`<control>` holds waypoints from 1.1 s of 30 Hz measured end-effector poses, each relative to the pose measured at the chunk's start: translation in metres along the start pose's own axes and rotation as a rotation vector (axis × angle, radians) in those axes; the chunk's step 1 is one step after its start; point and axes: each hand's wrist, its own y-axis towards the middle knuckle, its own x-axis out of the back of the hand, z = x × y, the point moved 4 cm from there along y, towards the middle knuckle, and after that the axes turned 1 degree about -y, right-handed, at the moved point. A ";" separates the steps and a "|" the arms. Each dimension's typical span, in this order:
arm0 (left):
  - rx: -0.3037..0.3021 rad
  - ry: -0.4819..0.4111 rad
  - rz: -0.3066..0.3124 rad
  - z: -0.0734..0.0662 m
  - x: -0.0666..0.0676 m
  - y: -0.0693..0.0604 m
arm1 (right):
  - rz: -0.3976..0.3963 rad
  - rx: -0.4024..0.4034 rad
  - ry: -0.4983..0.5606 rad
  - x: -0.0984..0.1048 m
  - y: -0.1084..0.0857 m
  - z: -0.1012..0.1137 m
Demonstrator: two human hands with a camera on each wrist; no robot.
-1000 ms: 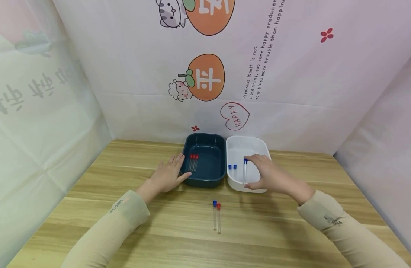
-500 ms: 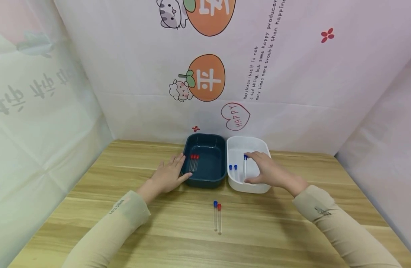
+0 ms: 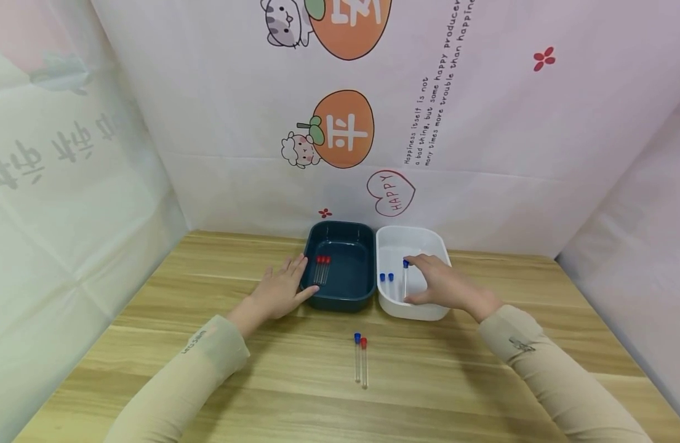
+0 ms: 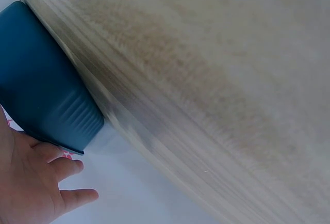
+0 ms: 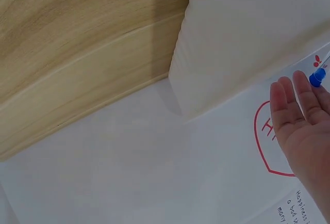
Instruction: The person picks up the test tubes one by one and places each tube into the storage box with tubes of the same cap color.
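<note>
Your worktop (image 3: pixel 262 397) bears two bins: a dark teal bin (image 3: pixel 340 303) and a white bin (image 3: pixel 413 312). Your left hand (image 3: pixel 277 290), fingers spread, touches the teal one; your right hand (image 3: pixel 444 284) pinches one blue-capped tube (image 3: pixel 405 283) at the white one. Three red-capped tubes (image 3: pixel 322 271) lie in teal, two blue-capped tubes (image 3: pixel 391 277) in white, one blue-topped tube (image 3: pixel 357 360) and one red-topped tube (image 3: pixel 364 367) on the worktop.

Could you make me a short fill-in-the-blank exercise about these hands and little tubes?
1. At the white bin, the right hand holds a tube with a ____ cap.
2. The dark bin contains ____ red-capped tubes.
3. Beside the blue-capped tube on the wooden table lies another with a ____ cap.

Missing words: blue; three; red.
</note>
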 end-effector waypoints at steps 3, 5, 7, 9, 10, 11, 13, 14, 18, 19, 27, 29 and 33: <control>0.000 -0.010 -0.003 0.001 0.000 0.000 | 0.024 -0.010 -0.011 -0.001 0.003 0.000; 0.003 -0.014 -0.003 0.001 0.000 0.000 | 0.030 -0.006 -0.018 -0.001 0.005 0.001; 0.003 -0.018 -0.004 0.002 0.001 0.000 | 0.035 -0.006 -0.020 -0.001 0.007 0.000; 0.004 -0.017 -0.002 0.002 0.001 0.000 | 0.040 -0.006 -0.020 -0.001 0.009 0.000; 0.003 -0.014 -0.003 0.002 0.001 0.000 | 0.042 -0.005 -0.021 -0.002 0.010 -0.001; 0.001 -0.011 -0.003 0.001 0.001 0.000 | 0.045 -0.007 -0.023 -0.003 0.011 -0.001; -0.002 -0.006 -0.004 0.001 0.001 -0.001 | 0.058 -0.013 -0.024 -0.005 0.014 -0.002; -0.003 -0.006 -0.005 0.001 0.001 -0.001 | 0.067 -0.016 -0.026 -0.006 0.015 -0.003; -0.003 -0.009 -0.006 0.001 0.000 -0.001 | 0.108 -0.033 -0.030 -0.011 0.019 -0.005; -0.002 -0.012 -0.005 0.001 0.000 -0.001 | 0.118 -0.039 -0.033 -0.013 0.020 -0.006; -0.002 -0.017 0.000 0.001 -0.002 -0.001 | 0.130 -0.050 -0.066 -0.020 0.022 -0.013; -0.003 -0.019 0.002 0.001 -0.001 -0.001 | 0.133 -0.058 -0.067 -0.021 0.023 -0.015; -0.003 -0.017 -0.001 0.001 -0.001 0.000 | 0.151 -0.072 -0.068 -0.023 0.025 -0.017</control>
